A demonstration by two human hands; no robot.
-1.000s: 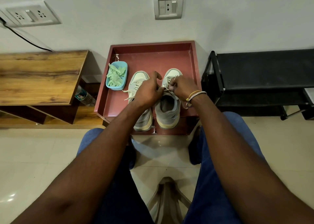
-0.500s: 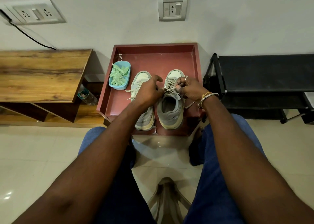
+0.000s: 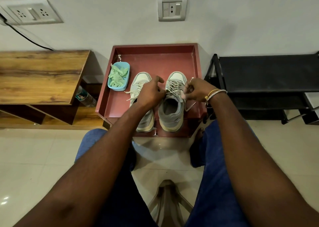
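Two grey and white sneakers stand side by side on a red tray table [image 3: 155, 57], toes toward the wall. My left hand [image 3: 150, 93] hovers between them and pinches a lace end at the right sneaker's [image 3: 171, 109] left side. My right hand [image 3: 198, 90], with bangles on the wrist, pinches the other lace end at that shoe's right side. The lace is drawn taut across the shoe's tongue. The left sneaker [image 3: 140, 82] has loose laces trailing to its left and is partly covered by my left arm.
A blue tub [image 3: 119, 78] of pale green scraps sits at the tray's left. A wooden shelf unit [image 3: 39, 76] stands to the left with a bottle [image 3: 85, 97] under it, a black rack [image 3: 265, 75] to the right. Tiled floor and a chair part lie below.
My hands have drawn apart, the right one moving rightward, so the lace on the right sneaker is pulled tighter. The view has shifted slightly.
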